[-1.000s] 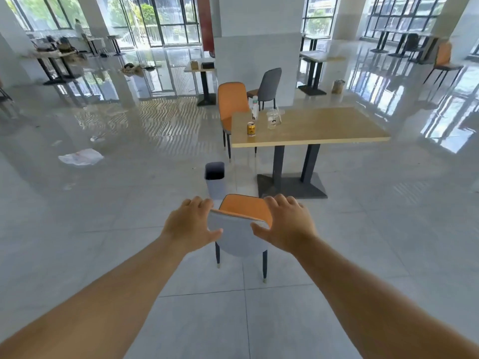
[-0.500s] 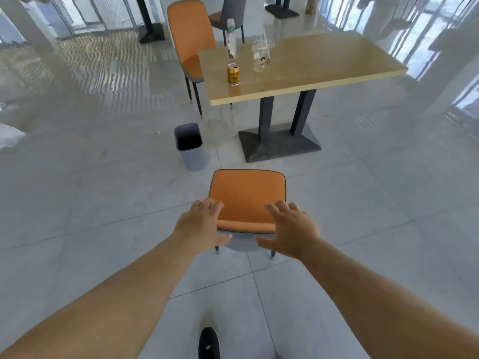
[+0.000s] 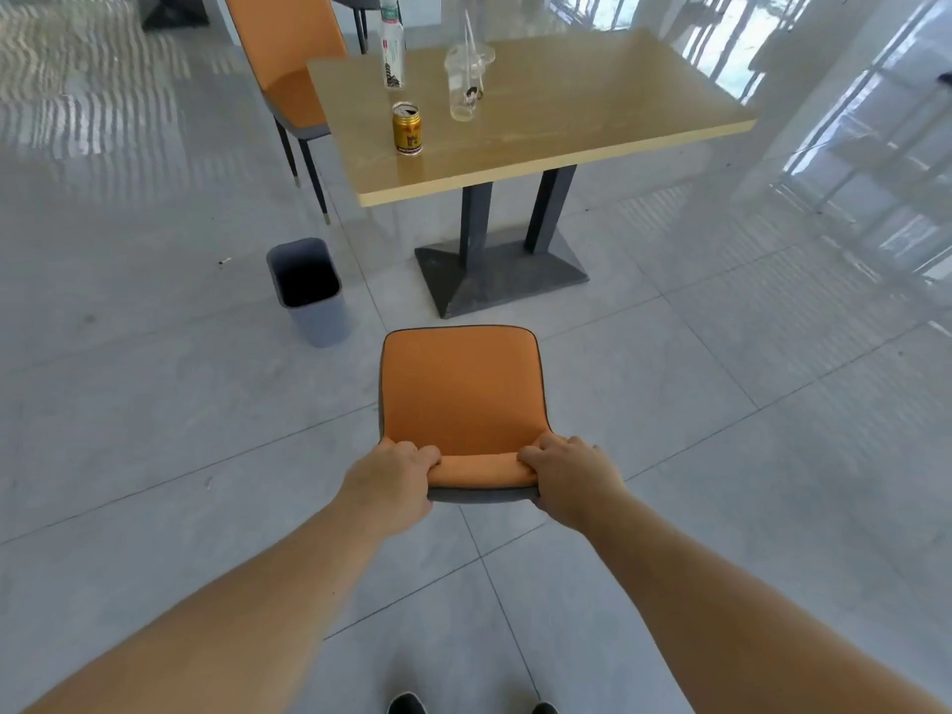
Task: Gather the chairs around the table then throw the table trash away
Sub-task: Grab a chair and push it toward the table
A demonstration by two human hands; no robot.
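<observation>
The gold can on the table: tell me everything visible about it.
The gold can is a small metal drink can with a dark printed label. It stands upright, its top apparently opened, near the front left corner of the wooden table. Nothing touches it but the tabletop; a clear plastic cup and a plastic bottle stand behind it.

No text is legible.

One view only: a wide-angle camera worn on the head, angled forward and steeply down. Both forearms enter from the bottom corners; shoe tips point(image 3: 407, 706) show at the lower edge, directly below the lens. The orange chair point(image 3: 458, 394) lies close, centre frame. The wooden table point(image 3: 592, 110) stands farther ahead, near the top edge. Straight floor lines bow toward the margins. No second view overlaps.
</observation>
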